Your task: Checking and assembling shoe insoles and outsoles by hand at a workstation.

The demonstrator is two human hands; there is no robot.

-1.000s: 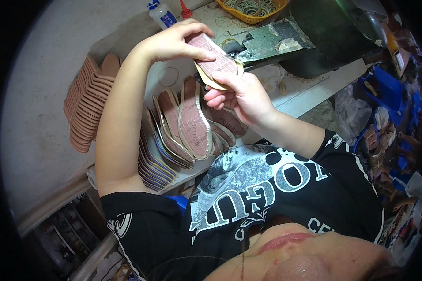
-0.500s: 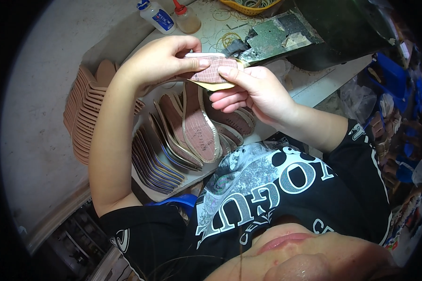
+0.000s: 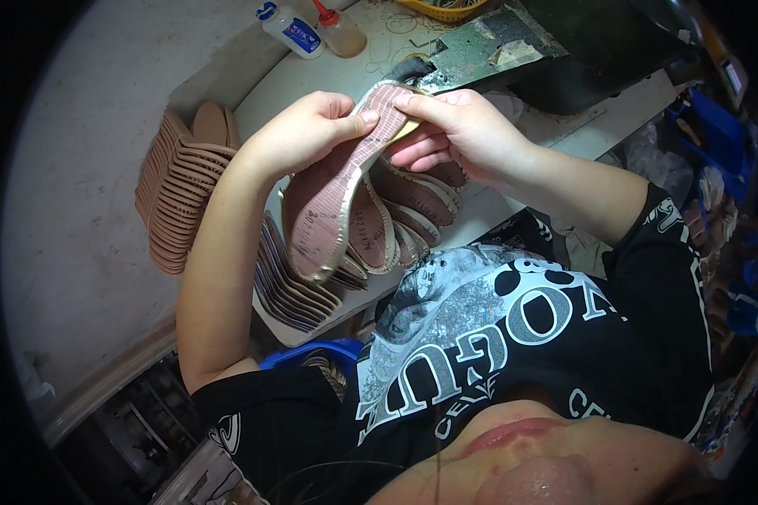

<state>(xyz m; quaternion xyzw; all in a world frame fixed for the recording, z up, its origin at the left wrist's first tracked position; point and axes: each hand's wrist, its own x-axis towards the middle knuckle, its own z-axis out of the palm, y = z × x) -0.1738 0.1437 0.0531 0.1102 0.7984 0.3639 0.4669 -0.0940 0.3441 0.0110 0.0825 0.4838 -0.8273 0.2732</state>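
A shoe insole (image 3: 316, 206), reddish-brown with a fine line pattern and a pale gathered rim, is held up between both hands. Its wide end hangs down toward me, and its narrower end is up by my fingers. My left hand (image 3: 316, 126) grips the insole's left edge, thumb on the patterned face. From the other side my right hand (image 3: 463, 130) pinches the narrow end between thumb and fingers. A strip of yellow lining (image 3: 407, 129) shows by the right fingers. Behind and below lie more wrapped insoles (image 3: 417, 202), overlapping on the worktable (image 3: 488, 219).
Tan insoles (image 3: 185, 194) stand stacked at the left, near a row of thin dark-edged ones (image 3: 295, 290). Beyond my hands is a machine with a green plate (image 3: 497, 50). A white bottle (image 3: 290, 32), a red-tipped bottle (image 3: 341, 35) and a yellow basket (image 3: 446, 8) stand at the back.
The insole has turned from a foreshortened position so its full length now hangs toward me. Both hands still hold it, and my left hand's fingers sit lower along its edge.
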